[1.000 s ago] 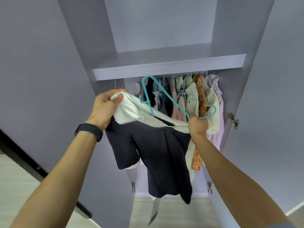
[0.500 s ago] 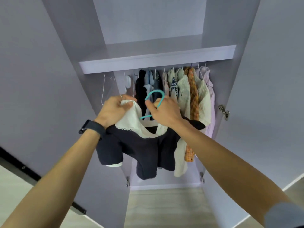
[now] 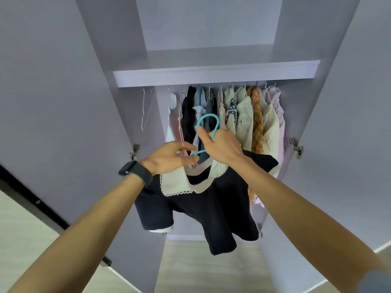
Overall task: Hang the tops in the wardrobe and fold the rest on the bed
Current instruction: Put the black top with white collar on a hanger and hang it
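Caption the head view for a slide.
Right hand grips a teal hanger bearing a navy top, left hand at its white collar, before the open wardrobe.

Only the hook loop and a short stub of the teal plastic hanger (image 3: 208, 116) show: the right hand (image 3: 222, 148) covers its neck, and its shoulders are inside the navy short-sleeved top with a white lace-edged collar (image 3: 211, 212). Whether the left hand (image 3: 167, 158) pinches collar or stub is unclear.
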Motion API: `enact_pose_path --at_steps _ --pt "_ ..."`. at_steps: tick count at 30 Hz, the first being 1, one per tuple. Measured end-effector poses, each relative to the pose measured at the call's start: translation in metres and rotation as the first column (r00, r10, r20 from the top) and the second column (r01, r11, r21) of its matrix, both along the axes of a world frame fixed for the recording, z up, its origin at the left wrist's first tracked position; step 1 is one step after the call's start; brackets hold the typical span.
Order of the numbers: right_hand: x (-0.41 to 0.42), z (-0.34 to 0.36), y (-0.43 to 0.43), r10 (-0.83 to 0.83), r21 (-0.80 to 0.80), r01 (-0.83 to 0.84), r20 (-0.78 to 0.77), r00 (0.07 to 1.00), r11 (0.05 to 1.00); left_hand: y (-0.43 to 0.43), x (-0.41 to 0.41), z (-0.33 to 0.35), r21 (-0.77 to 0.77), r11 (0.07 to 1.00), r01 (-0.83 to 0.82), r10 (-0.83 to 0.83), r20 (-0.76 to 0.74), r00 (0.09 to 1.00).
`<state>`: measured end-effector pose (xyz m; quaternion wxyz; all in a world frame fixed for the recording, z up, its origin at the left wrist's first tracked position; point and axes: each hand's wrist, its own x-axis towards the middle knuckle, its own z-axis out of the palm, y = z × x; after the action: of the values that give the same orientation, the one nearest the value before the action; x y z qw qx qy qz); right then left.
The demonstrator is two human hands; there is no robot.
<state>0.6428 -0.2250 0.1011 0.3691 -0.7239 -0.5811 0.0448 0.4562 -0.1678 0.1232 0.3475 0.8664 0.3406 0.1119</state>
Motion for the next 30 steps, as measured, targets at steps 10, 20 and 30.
enact_pose_path --at_steps 10,20,30 --pt "0.061 -0.061 -0.049 -0.062 -0.376 -0.102 -0.4 0.915 0.921 0.007 -0.01 -0.005 0.232 0.973 0.0 0.021 -0.088 0.996" --pt "0.056 -0.081 -0.053 -0.225 0.181 0.318 -0.404 0.887 0.931 0.018 -0.002 -0.018 0.363 0.911 -0.195 0.239 -0.079 0.968" --pt "0.065 -0.068 -0.048 -0.051 0.027 0.059 -0.215 0.975 0.998 0.018 0.005 -0.011 0.162 0.972 -0.167 0.182 -0.079 0.98"
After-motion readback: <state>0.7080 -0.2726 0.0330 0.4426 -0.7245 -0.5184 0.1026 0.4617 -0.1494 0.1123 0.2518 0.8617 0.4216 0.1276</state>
